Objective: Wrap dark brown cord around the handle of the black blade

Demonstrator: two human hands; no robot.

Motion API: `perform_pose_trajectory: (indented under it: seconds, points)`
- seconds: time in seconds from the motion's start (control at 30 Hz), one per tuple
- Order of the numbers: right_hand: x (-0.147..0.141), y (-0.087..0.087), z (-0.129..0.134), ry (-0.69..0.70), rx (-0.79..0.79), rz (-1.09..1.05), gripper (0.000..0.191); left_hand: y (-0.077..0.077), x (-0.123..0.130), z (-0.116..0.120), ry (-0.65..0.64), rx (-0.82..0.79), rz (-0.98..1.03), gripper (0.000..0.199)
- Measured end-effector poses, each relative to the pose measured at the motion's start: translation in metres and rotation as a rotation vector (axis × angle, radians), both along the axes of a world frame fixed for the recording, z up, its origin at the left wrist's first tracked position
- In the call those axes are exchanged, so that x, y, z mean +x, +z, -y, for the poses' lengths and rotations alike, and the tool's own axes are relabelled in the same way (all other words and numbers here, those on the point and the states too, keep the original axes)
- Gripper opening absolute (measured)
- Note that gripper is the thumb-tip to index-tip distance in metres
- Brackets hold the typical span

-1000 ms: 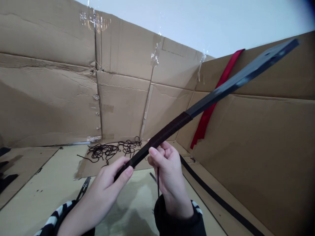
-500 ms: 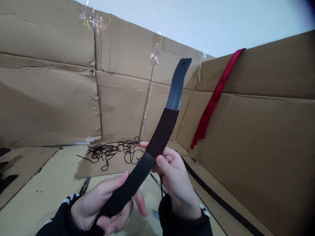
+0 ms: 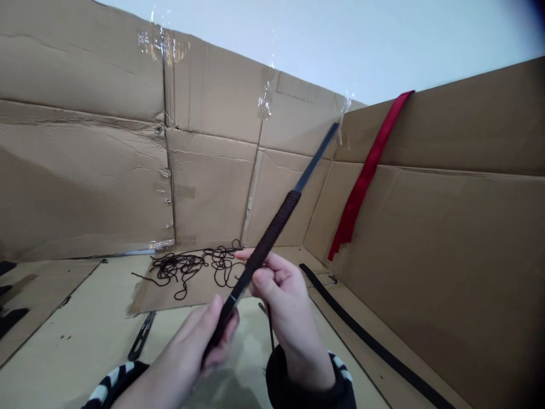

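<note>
A long, slim black strip slants up and to the right, its narrow edge toward me. Dark brown cord is wound tightly around its middle. My left hand is closed around the lower black part. Higher up, my right hand pinches the strip at the lower end of the winding, thumb in front. A loose length of cord hangs below my right hand. The strip's bottom end is hidden by my left hand.
A tangle of dark cord lies on a cardboard piece at the back. A slim black tool rests left of my hands. Another black strip runs along the right. A red strap hangs on the cardboard wall.
The strip has turned about its length, from its broad face to its narrow edge. Its top end has tipped slightly right and lower. Both hands keep their hold.
</note>
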State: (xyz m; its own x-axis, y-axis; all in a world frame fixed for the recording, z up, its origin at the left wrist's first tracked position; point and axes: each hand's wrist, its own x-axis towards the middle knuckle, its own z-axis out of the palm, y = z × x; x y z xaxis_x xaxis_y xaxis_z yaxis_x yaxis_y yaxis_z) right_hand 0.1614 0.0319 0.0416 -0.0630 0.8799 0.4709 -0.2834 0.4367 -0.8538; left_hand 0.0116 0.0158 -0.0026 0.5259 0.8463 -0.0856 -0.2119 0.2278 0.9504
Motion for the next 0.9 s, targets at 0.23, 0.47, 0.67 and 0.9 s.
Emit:
perform_pose_trajectory:
  seconds: [0.23,0.47,0.67,0.9]
  points:
    - [-0.007,0.0,0.004,-0.095,0.032,0.024,0.013,0.008,0.0,-0.006,-0.182,0.048,-0.003,0.054]
    - [-0.013,0.005,0.011,-0.04,-0.006,0.061,0.021,0.007,0.005,-0.005,-0.159,-0.005,-0.046,0.056]
    - [-0.009,0.003,0.004,-0.144,-0.043,0.035,0.022,0.004,0.009,-0.001,-0.085,0.132,-0.182,0.053]
    - [-0.012,-0.003,-0.005,-0.071,-0.126,-0.095,0.027,0.014,-0.016,-0.013,0.426,0.869,-0.868,0.038]
